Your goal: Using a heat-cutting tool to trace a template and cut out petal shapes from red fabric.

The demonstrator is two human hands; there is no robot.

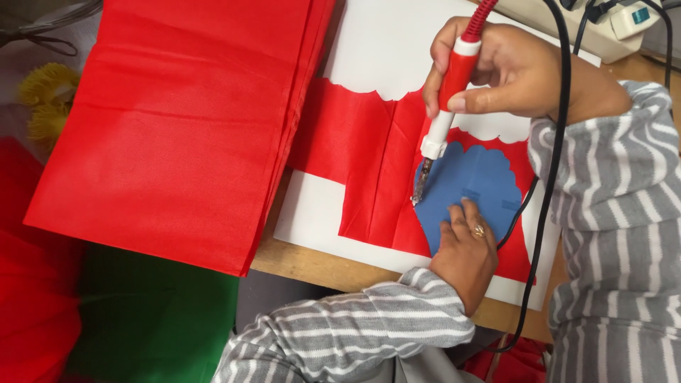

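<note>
My right hand (511,71) grips a red and white corded cutting tool (448,99) like a pen. The metal tip touches the left edge of a blue scalloped template (477,181). The template lies on a folded strip of red fabric (369,177) over a white board (312,213). My left hand (464,248) lies flat on the lower part of the template, fingers pressing it down, a ring on one finger. The fabric's upper edge shows scalloped cuts.
A thick stack of red fabric sheets (170,128) lies at the left, overhanging the wooden table edge (312,266). The tool's black cord (550,184) hangs down the right side. Green fabric (149,319) and yellow pompoms (46,99) lie below left. A power strip (624,21) sits top right.
</note>
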